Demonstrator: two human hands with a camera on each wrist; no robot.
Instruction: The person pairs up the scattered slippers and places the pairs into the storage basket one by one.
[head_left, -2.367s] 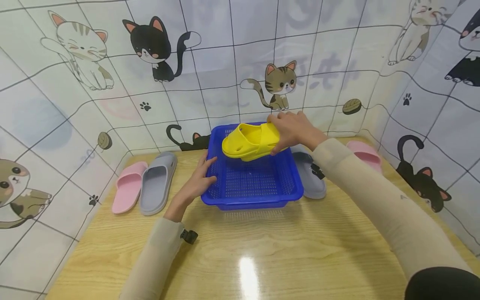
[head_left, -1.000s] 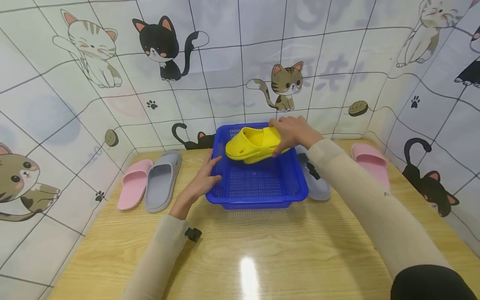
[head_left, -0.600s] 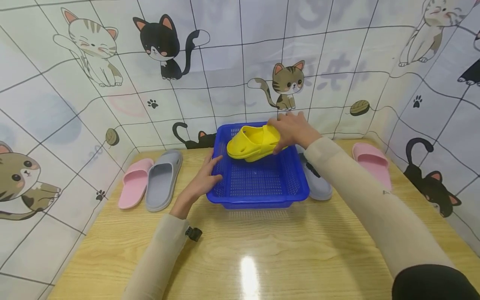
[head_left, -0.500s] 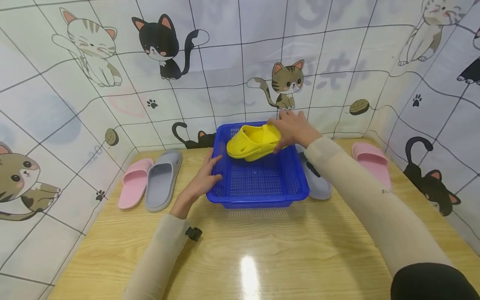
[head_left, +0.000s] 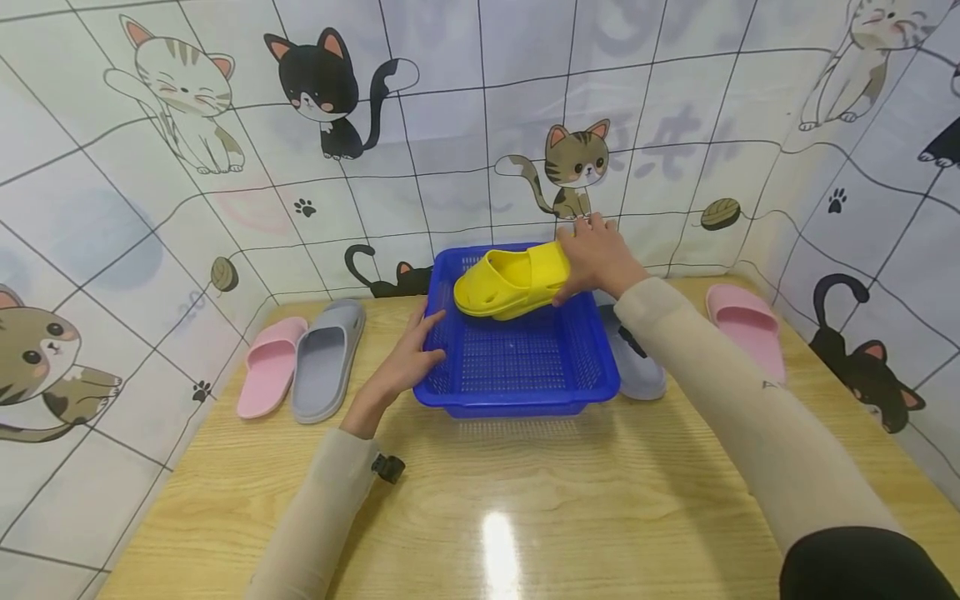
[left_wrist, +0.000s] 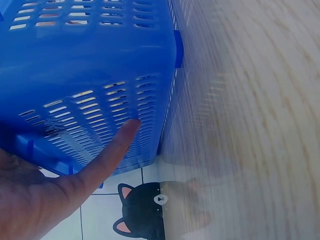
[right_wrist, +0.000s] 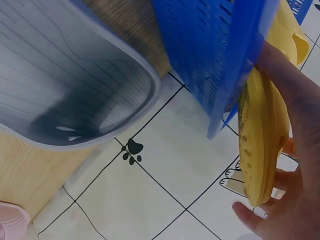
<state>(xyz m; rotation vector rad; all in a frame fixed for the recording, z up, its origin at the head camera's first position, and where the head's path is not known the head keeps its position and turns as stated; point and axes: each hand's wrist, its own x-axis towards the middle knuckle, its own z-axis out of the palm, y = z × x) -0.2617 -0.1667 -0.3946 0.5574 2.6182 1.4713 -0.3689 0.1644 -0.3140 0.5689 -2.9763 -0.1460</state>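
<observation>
A yellow clog (head_left: pixel 491 287) lies tilted over the back of a blue plastic basket (head_left: pixel 517 406), its toe pointing left. My right hand (head_left: pixel 600 257) holds it by the heel end, thumb on the near side and fingers behind. In the right wrist view the heel (right_wrist: pixel 257 150) sits between the thumb and the spread fingers, close by the basket's rim. My left hand (head_left: pixel 401 358) rests at the basket's left side with fingers loosely extended. One straight finger (left_wrist: pixel 112 155) lies along the slotted wall in the left wrist view.
A pink slipper (head_left: pixel 270 367) and a grey slipper (head_left: pixel 324 362) lie left of the basket. Another grey slipper (head_left: pixel 640 367) is partly hidden at its right, and a pink slipper (head_left: pixel 746 325) lies farther right. A wall printed with cats stands behind the wooden table (head_left: pixel 442 508).
In the last half second my right hand has slid slightly right along the clog, and more of its heel end shows. The clog, basket and left hand hardly move.
</observation>
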